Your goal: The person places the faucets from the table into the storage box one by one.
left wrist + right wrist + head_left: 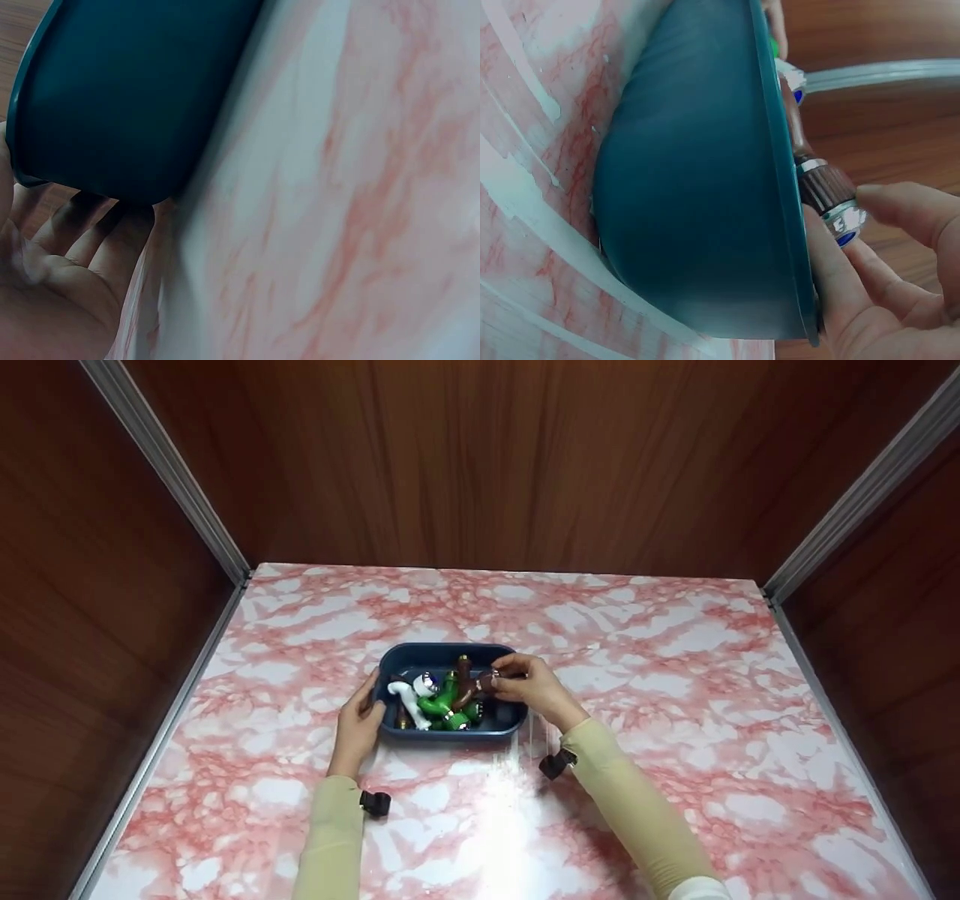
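Head view: pink-and-white marbled table (660,697) walled on three sides by dark wood panels (525,465) with metal corner strips. A dark blue tub (420,656) sits nearer the table's front edge than its back edge, long axis running left to right. Contents: white bottle (409,701), green bottles (442,705), brown bottles, heaped and crossing. Left hand (358,729) rests against the tub's left end, fingers relaxed along the wall. Right hand (534,684) pinches the cap end of a brown bottle (472,690) over the tub's right part; the bottle slants down toward the left. Left wrist view: straight fingers (90,232) touch the tub's underside (127,90). Right wrist view: thumb and fingertips (900,214) close on the ridged brown bottle's silver cap (832,202) at the tub's rim (780,187).
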{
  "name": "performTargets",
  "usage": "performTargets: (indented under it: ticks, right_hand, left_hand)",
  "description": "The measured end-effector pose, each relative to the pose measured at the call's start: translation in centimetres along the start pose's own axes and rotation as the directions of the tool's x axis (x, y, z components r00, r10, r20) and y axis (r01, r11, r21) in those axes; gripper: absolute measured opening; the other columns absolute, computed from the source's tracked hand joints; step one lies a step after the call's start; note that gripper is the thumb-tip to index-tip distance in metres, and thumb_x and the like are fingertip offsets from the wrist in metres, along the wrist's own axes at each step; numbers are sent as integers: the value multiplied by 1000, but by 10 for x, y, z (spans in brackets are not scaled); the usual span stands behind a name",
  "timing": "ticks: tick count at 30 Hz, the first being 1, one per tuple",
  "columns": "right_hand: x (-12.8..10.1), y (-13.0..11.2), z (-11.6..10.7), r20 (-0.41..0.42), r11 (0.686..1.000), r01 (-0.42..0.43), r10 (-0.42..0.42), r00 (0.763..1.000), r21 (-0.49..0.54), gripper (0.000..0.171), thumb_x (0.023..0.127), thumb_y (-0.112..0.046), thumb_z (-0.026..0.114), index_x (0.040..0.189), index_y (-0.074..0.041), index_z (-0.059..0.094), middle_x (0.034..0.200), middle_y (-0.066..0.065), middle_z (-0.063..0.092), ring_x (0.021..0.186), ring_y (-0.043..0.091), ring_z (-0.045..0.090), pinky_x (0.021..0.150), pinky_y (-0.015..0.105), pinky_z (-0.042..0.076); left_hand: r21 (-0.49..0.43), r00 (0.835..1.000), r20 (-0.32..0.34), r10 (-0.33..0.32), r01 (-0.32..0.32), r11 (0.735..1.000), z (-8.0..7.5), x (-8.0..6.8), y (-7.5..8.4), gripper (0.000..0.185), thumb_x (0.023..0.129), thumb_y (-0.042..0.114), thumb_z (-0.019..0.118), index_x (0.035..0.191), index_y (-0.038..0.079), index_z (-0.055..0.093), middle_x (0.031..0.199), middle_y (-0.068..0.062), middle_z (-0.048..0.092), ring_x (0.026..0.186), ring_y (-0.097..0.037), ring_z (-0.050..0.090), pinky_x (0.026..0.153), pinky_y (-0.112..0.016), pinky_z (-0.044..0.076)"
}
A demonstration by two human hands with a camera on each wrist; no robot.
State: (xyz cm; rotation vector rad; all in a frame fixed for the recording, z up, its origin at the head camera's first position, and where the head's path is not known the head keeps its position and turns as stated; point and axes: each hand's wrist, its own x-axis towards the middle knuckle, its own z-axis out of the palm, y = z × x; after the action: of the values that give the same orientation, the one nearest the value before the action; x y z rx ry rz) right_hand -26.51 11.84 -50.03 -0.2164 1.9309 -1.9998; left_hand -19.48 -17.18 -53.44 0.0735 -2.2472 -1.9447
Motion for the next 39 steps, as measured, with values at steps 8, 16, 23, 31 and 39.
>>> performTargets:
  ticks: [8,16,23,31,39]
  right_hand:
    - [2,-3,2,-21,999,-46,45,999,-29,31,88,10,59,116,18,50,100,15,56,86,22,62,87,45,51]
    - [3,-4,3,-72,995,-63,57,996,-82,27,87,9,60,113,15,55,105,19,59,87,23,63,81,38,54]
    - [3,-2,4,-117,991,-36,20,993,-131,27,85,11,60,111,13,61,97,16,66,80,16,62,71,26,56]
    - [2,-1,2,-113,995,-28,17,993,-101,32,83,16,54,115,14,60,102,21,66,85,20,63,77,30,55]
    - [-1,2,-2,-70,994,1,-9,998,-110,36,85,11,57,121,12,59,113,24,63,91,18,62,81,27,53]
  left_hand:
    - [-1,1000,3,-26,26,1000,-1,3,-9,54,93,-2,48,145,14,44,151,-10,33,136,-19,33,105,-34,36]
    - [6,999,19,-33,32,999,-1,-1,0,54,94,-2,47,146,11,42,151,-12,32,138,-22,29,107,-36,35]
    - [-1,1000,-6,1,-1,1000,-1,4,-14,53,93,-3,48,144,11,45,149,-9,37,136,-21,32,106,-38,35]
    - [17,1000,-22,0,0,1000,0,12,-36,55,94,2,49,143,24,47,149,-1,38,134,-11,34,104,-31,37]
    - [13,999,-35,-7,8,1000,0,12,-36,54,93,2,50,143,24,48,148,-2,39,134,-13,36,104,-30,37]
